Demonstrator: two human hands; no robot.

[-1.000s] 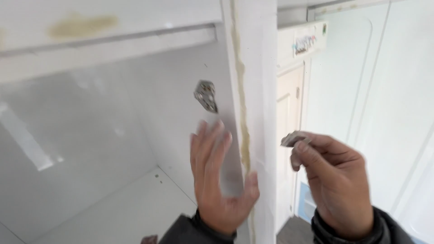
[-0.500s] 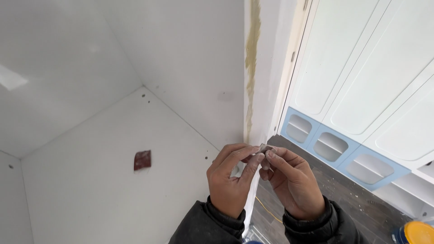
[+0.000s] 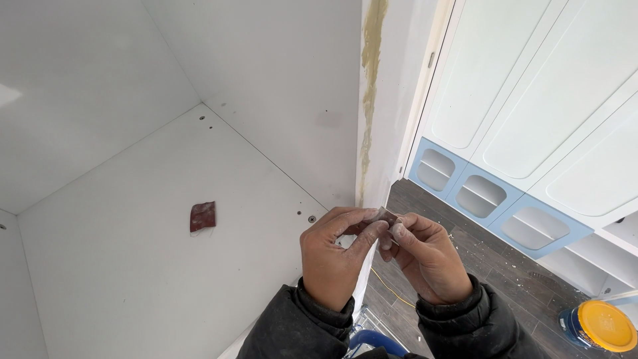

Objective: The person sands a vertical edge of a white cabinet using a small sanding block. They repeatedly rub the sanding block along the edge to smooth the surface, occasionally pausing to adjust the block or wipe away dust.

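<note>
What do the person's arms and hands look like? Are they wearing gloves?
No gloves: the left hand and right hand are bare, with pale dust on the fingers. Both arms wear dark, almost black jacket sleeves with ribbed knit cuffs at the wrists. No rings or watch show.

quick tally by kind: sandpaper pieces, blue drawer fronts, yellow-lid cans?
Sandpaper pieces: 2, one on the shelf, one held by left hand and right hand at
Blue drawer fronts: 3
Yellow-lid can: 1
Total: 6

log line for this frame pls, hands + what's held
left hand: pinching sandpaper scrap | right hand: pinching same scrap | red sandpaper piece: lying on white cabinet shelf, untouched
</note>
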